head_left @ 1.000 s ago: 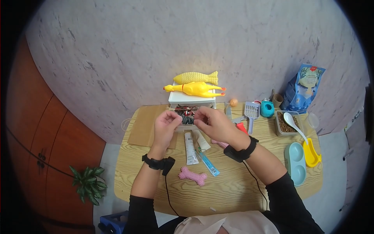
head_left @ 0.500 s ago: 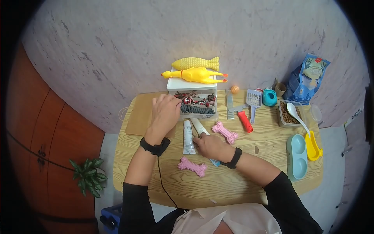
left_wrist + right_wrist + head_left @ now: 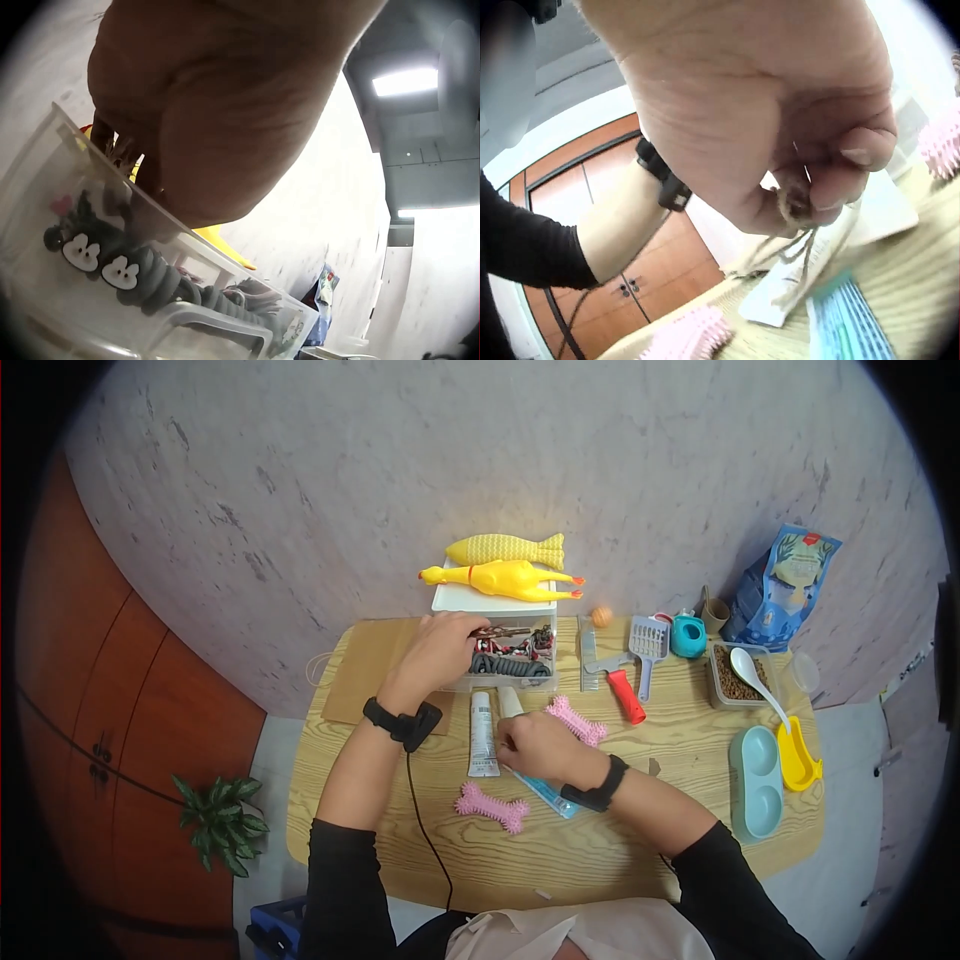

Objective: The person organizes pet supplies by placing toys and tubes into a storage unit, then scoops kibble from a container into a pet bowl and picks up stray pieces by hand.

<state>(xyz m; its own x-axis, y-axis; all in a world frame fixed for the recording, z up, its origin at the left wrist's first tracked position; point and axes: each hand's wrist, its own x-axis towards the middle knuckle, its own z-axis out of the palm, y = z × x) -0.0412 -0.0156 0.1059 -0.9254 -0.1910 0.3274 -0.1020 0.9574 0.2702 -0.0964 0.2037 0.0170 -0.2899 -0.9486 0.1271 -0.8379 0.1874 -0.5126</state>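
My left hand [image 3: 440, 650] is at the left side of the clear drawer [image 3: 225, 330], fingers bent down past its rim. Its fingertips are mostly hidden; in the head view they are right at a brownish-red frayed thing [image 3: 502, 631], and I cannot tell whether they grip it. A grey coiled rope toy [image 3: 512, 666] lies along the drawer's front. My right hand [image 3: 545, 745] pinches a loop of tan twine [image 3: 808, 251], whose loose ends hang down. Below that hand are a white tube [image 3: 481, 735], a second pale tube [image 3: 509, 702] and a blue packet [image 3: 550, 797].
Pink spiky bones [image 3: 490, 807] lie near the right hand. A rubber chicken [image 3: 500, 577] and yellow fish [image 3: 507, 550] top the drawer unit. Rightward are a red-handled tool [image 3: 627, 697], a litter scoop [image 3: 648, 645], a kibble box [image 3: 740, 702] and a blue double bowl [image 3: 757, 782].
Both hands were raised together in front of the drawer. My right hand has dropped to the tubes, holding twine; my left hand has moved to the drawer's left side and slightly further in.
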